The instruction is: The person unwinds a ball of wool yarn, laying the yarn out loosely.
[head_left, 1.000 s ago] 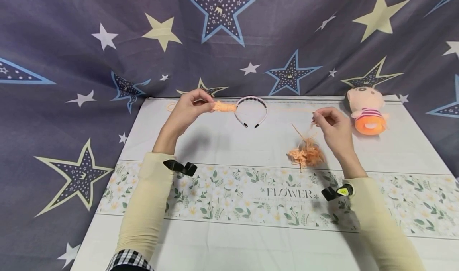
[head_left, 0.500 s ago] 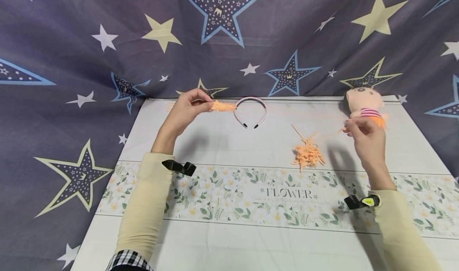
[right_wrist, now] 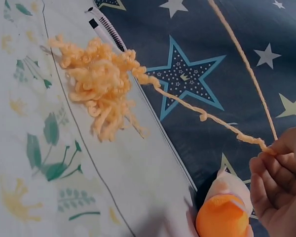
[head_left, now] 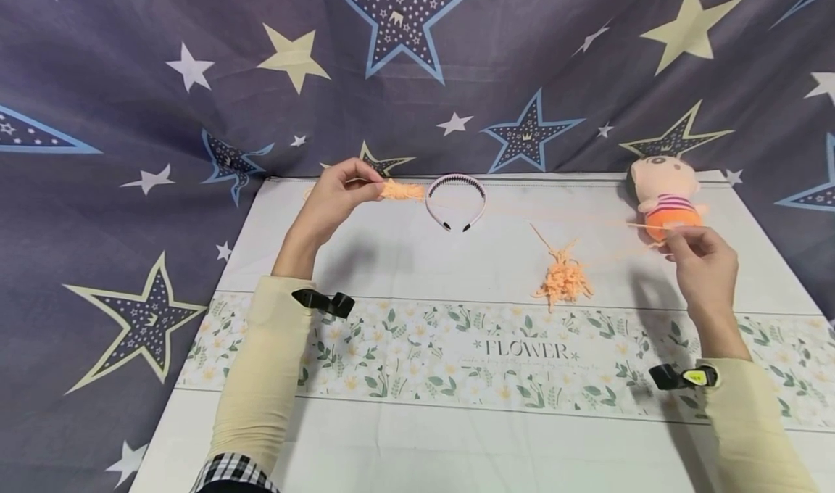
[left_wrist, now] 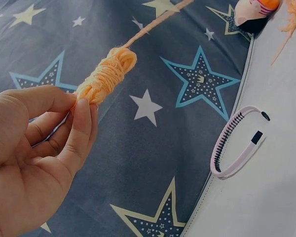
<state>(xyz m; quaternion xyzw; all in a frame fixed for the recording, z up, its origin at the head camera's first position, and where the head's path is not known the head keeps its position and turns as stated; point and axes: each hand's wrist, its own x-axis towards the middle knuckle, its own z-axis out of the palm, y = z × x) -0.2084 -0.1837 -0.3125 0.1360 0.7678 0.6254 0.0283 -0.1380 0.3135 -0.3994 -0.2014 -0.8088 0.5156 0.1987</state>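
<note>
My left hand (head_left: 333, 203) pinches one end of a small wound bundle of orange yarn (left_wrist: 106, 76) between thumb and fingertips, raised above the back of the table. From the bundle's far end a taut strand (right_wrist: 246, 61) runs across to my right hand (head_left: 707, 268), whose thumb and fingertips pinch the yarn. A second, kinked length leads from those fingertips to a loose, curly yarn clump (head_left: 564, 279). In the right wrist view part of my right hand lies outside the frame.
Behind the clump, a pink headband (left_wrist: 244, 158) lies near the table's back edge. A plush doll (head_left: 662, 181) with an orange bottom sits at the back right, close to my right hand. A star-patterned cloth (head_left: 391, 123) hangs behind the white table (head_left: 404, 442).
My right hand has moved right and toward me, drawing the yarn out past the doll. My left hand stays nearly in place with the bundle. The clump has shifted slightly.
</note>
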